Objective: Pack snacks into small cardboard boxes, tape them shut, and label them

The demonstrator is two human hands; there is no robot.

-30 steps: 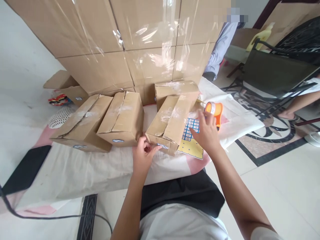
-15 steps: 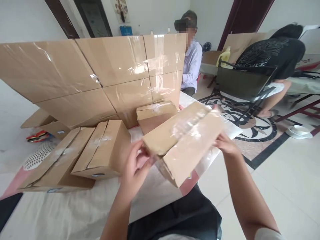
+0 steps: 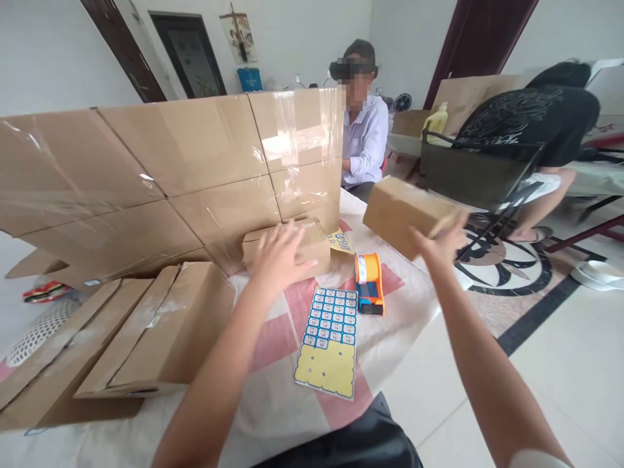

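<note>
My right hand grips one end of a cardboard box, tilted at the table's right edge. With fingers spread, my left hand reaches over a smaller-looking cardboard box that stands against the tall cardboard panel; whether it touches that box I cannot tell. Between my arms lies a sticker sheet, its lower part bare yellow backing. Beside the sheet sits an orange and blue tape dispenser. Part of another yellow sticker sheet shows behind it.
Two taped cardboard boxes stand at the left. A tall cardboard panel crosses the table's back. One person sits behind it; another person sits at right in a dark folding chair. A white bowl is on the floor.
The box held in both hands has moved away to the right, now in my right hand only. My left hand let go and reached forward. The sticker sheet and tape dispenser are now uncovered.
</note>
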